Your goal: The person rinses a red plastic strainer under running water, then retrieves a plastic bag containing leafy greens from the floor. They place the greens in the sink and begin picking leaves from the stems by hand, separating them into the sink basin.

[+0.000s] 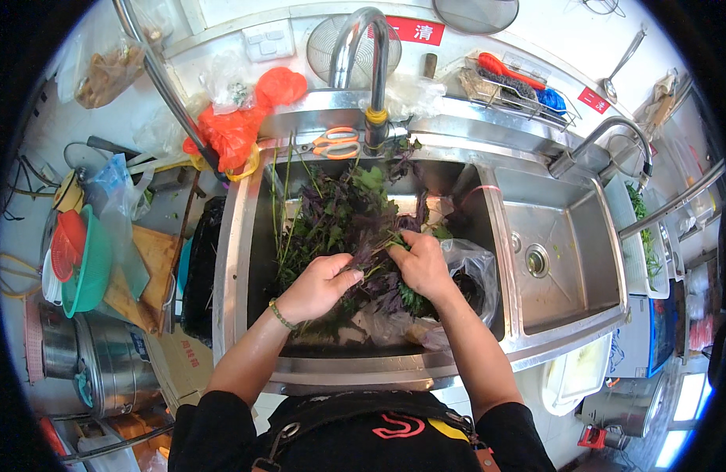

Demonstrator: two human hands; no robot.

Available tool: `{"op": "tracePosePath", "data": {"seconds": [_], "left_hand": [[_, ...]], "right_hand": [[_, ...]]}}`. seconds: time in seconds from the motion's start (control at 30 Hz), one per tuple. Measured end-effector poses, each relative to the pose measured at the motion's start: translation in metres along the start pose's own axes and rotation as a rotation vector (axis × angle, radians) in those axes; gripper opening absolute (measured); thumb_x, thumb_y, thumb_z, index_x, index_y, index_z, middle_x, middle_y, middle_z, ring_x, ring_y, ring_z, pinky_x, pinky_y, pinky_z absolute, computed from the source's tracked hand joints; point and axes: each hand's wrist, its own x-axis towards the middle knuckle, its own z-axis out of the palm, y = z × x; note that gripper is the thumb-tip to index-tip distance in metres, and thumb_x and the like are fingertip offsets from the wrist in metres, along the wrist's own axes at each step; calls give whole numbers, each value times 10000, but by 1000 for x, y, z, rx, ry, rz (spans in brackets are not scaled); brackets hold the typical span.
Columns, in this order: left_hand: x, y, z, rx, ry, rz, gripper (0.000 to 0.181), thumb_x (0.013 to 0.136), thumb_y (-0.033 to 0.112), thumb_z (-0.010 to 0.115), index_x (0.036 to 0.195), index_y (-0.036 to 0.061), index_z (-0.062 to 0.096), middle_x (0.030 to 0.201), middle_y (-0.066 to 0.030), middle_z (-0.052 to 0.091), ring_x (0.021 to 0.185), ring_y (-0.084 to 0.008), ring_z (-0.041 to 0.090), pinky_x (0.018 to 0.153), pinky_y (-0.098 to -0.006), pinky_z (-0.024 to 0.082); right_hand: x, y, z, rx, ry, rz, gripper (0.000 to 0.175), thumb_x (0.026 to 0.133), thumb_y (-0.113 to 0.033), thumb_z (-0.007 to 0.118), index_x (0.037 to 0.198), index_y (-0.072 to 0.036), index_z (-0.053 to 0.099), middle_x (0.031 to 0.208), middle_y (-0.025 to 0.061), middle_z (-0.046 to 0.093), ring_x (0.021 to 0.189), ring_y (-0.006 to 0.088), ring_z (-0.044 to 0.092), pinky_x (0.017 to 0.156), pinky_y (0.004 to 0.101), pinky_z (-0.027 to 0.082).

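Observation:
A heap of purple-and-green leafy stems, probably perilla (pixel 324 218), fills much of the left basin of a stainless steel sink (pixel 236 265). Over this basin my left hand (pixel 319 283) grips a sprig with dark purple leaves between thumb and fingers. Close by on its right, my right hand (pixel 423 265) pinches thin green stems at the same bunch; its fingertips are partly hidden by the leaves. Under and beside my right hand, a clear plastic bag (pixel 481 271) lies in the basin with more leaves around it.
A chrome faucet (pixel 379 71) arches above the basin, with orange-handled scissors (pixel 336 143) on the ledge beside it. The right basin (pixel 566 248) shows a drain. Red plastic bags (pixel 233 130) lie at the back left. A green colander (pixel 90 271) leans near a wooden cutting board (pixel 147 259).

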Motion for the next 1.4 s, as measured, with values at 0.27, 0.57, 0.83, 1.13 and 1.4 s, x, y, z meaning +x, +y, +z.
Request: {"op": "tracePosePath", "data": {"seconds": [0.27,0.57,0.83,1.13,1.4], "left_hand": [[-5,18,1,232,51,102,152,882,132,538,920,-15,537,639,-148,475,561,-171,460,557,-321,409],[-38,14,-42,244,49,44,155,891,116,563,953,-26,564,723,-97,565,658,-110,471,614,-284,436],[-24,47,-48,293,-200,160,177,888,131,556,978,-20,541,689,-157,501,574,-200,444,569,-304,418],[-27,23,-36,152,-151,56,172,901,141,550,970,-16,564,683,-62,505,627,-104,437,577,-259,403],[-18,23,-13,85,-93,64,182,921,169,533,912,-11,558,662,17,474,618,-49,397,548,-230,370]], "right_hand": [[9,25,-2,8,-41,-117,154,747,-98,549,767,32,628,711,167,613,647,221,580,657,336,448],[-4,3,-99,451,98,148,146,806,-102,621,879,23,633,791,24,644,694,80,544,620,229,437],[-6,-45,-57,280,-406,-406,359,780,-85,613,1131,-23,565,1108,196,609,967,223,605,788,324,472],[-16,-34,-45,-304,-328,-285,215,782,-142,586,954,-17,558,786,214,596,777,402,571,668,474,443],[-5,-6,-50,-131,-263,-188,210,747,-140,593,879,13,533,791,248,583,782,423,568,671,489,435]]}}
